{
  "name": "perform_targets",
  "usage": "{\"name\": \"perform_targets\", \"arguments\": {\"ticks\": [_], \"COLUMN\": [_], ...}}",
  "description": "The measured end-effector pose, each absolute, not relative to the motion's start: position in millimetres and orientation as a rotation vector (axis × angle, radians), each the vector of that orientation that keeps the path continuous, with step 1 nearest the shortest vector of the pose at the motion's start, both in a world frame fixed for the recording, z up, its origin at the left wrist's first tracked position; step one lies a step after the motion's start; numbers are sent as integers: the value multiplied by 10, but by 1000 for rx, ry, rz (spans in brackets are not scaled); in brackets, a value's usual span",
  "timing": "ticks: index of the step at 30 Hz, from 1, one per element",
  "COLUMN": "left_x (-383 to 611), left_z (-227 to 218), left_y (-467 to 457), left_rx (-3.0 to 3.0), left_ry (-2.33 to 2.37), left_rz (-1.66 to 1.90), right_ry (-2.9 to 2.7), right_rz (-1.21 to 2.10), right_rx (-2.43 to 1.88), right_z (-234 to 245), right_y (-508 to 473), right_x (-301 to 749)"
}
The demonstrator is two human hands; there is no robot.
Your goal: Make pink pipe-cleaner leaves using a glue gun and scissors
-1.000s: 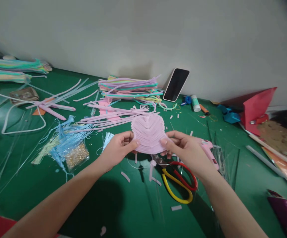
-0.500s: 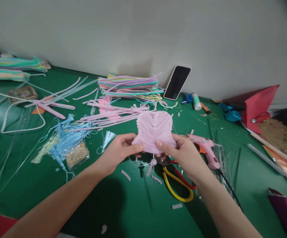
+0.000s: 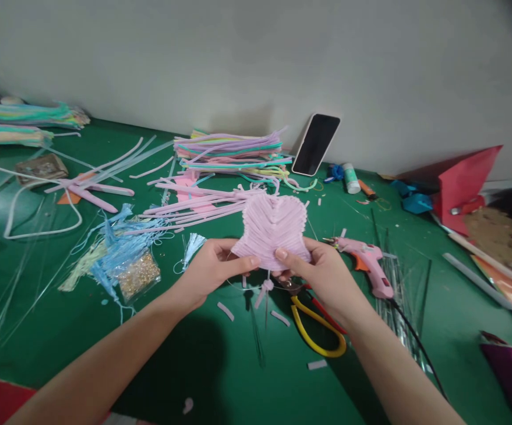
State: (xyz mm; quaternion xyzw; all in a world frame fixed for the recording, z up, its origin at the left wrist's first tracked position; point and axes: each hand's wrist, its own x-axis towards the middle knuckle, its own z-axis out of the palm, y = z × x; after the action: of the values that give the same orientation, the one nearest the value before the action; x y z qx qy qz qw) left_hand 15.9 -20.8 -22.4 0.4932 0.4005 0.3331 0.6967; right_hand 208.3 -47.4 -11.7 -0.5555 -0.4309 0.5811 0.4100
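Observation:
A pink heart-shaped piece woven from pipe cleaners (image 3: 273,228) is held upright above the green table (image 3: 203,360). My left hand (image 3: 209,268) pinches its lower left edge with thumb on the front. My right hand (image 3: 322,273) pinches its lower right edge the same way. A short pink stem with a small knot (image 3: 263,288) hangs below the piece between my hands.
Yellow-and-red scissors (image 3: 318,330) lie just under my right hand. A pink glue gun (image 3: 364,262) lies to the right, its cord running forward. Loose pink pipe cleaners (image 3: 194,203), a coloured stack (image 3: 232,150), a phone (image 3: 315,144) against the wall, blue tassels (image 3: 118,245) and red paper (image 3: 463,180) surround them.
The pink piece has been tilted up from nearly flat to upright, showing its heart shape. Both hands slid toward its bottom edge and closer together.

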Motion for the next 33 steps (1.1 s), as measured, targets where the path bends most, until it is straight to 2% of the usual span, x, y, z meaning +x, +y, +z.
{"name": "perform_targets", "arguments": {"ticks": [9,13,25,33], "left_x": [173,201,218,215], "left_z": [-279,-292,-244,-214], "left_y": [-158,-181,-241,-223], "left_rx": [937,850,875,879], "left_ry": [882,823,917,925], "left_rz": [878,927,770,762], "right_ry": [-793,-796,-810,-775], "right_rz": [1668,1626,1514,1560], "right_rx": [-1199,-1140,-1159,-1128], "right_z": [-171,-240,-293,-250], "right_y": [-505,-524,-544,-553], "right_x": [2120,2090,2016,2024]}}
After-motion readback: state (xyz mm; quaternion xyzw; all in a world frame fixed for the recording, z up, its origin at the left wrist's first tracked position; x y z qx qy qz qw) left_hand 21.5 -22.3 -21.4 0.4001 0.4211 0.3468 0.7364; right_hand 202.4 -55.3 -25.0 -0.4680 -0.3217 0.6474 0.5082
